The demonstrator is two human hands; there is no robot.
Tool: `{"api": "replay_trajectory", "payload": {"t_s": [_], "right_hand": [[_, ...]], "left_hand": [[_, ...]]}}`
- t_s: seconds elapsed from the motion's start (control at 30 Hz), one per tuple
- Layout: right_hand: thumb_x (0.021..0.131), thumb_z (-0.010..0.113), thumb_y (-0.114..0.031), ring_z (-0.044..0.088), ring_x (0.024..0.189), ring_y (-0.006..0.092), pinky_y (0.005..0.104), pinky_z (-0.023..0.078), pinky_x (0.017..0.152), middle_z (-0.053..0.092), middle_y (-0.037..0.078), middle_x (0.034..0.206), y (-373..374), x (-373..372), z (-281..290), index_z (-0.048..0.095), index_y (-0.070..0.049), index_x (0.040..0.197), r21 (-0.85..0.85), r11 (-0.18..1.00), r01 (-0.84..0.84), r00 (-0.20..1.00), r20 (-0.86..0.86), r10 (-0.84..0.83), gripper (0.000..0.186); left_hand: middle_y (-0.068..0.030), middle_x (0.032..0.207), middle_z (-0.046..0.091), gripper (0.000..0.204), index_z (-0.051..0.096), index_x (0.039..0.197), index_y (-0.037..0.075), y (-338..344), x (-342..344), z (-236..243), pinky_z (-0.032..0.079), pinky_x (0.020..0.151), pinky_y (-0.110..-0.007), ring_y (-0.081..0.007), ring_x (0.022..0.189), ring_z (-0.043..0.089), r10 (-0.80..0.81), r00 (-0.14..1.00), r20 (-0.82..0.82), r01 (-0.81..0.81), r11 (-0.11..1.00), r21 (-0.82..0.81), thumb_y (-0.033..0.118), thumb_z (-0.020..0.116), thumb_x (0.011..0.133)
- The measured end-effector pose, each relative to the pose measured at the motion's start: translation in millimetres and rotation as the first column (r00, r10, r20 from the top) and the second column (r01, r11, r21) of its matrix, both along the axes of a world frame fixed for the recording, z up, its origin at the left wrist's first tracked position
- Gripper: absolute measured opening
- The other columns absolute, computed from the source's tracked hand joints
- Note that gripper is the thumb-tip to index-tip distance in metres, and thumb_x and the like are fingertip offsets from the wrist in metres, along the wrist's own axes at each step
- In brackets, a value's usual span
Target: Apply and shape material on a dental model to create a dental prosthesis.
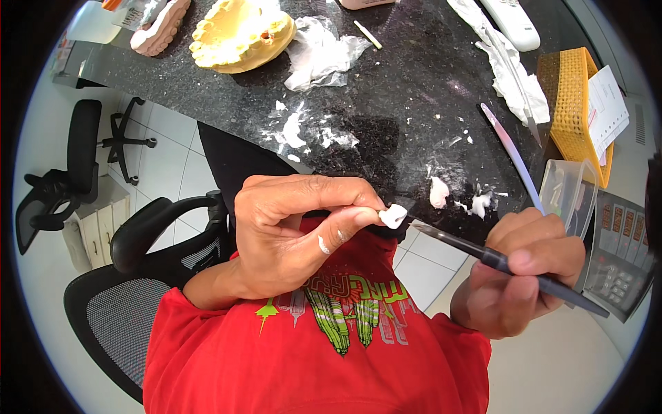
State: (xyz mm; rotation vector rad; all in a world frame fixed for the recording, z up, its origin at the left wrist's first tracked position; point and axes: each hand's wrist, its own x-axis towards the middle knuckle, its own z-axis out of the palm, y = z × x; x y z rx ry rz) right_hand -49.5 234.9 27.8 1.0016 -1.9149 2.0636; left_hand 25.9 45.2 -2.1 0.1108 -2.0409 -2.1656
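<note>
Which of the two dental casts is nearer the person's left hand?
The yellow cast, beside the crumpled white sheet. The pinkish cast lies beyond it to the left, farther from the left hand.

Left fingers pinching white piece, right fingers holding tool

My feed comes through bright, though I can't place the light's source. At eleven o'clock, the yellow dental model shows pale highlights; at twelve, the dark countertop glints. Straight lines bow near the edges.
</note>
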Motion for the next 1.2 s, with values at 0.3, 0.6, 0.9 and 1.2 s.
{"api": "replay_trajectory", "payload": {"t_s": [0.3,0.6,0.9,1.2], "right_hand": [[0.090,0.059,-0.023,0.048,0.061,0.0105,0.0154,0.037,0.046,0.048,0.007,0.083,3,2,-3,0.056,-0.002,0.111,-0.065,0.972,0.225,0.974,0.039,-0.222,0.030],[0.087,0.064,-0.025,0.052,0.066,0.0126,0.0189,0.043,0.050,0.054,0.010,0.087,-2,11,2,0.055,0.000,0.109,-0.058,0.963,0.262,0.960,0.116,-0.254,0.034],[0.081,0.071,-0.019,0.060,0.057,0.0164,0.0239,0.052,0.047,0.061,0.016,0.073,-5,9,0,0.052,0.000,0.097,0.009,0.928,0.373,0.926,0.063,-0.373,0.031],[0.082,0.070,-0.030,0.051,0.057,0.0141,0.0220,0.042,0.046,0.054,0.011,0.069,-7,9,1,0.053,-0.001,0.091,0.058,0.913,0.404,0.912,0.059,-0.407,0.034]], "left_hand": [[-0.0143,0.087,0.066,0.012,0.063,0.094,-0.010,3,5,-3,0.053,0.075,-0.027,-0.0171,0.084,0.065,-0.085,0.995,0.048,0.057,0.905,0.421,-0.001,0.058,0.088],[-0.0137,0.088,0.065,0.014,0.063,0.094,-0.009,3,5,-10,0.055,0.079,-0.030,-0.0176,0.082,0.065,-0.112,0.993,0.043,0.072,0.841,0.536,0.003,0.057,0.090],[-0.0156,0.075,0.065,0.017,0.059,0.087,-0.003,2,3,-5,0.056,0.072,-0.037,-0.0245,0.074,0.067,-0.104,0.990,0.099,0.042,0.867,0.497,0.013,0.057,0.091],[-0.0151,0.077,0.065,0.019,0.059,0.089,-0.002,2,4,-6,0.056,0.073,-0.037,-0.0251,0.078,0.067,-0.124,0.987,0.105,0.046,0.832,0.553,0.016,0.056,0.092]]}}
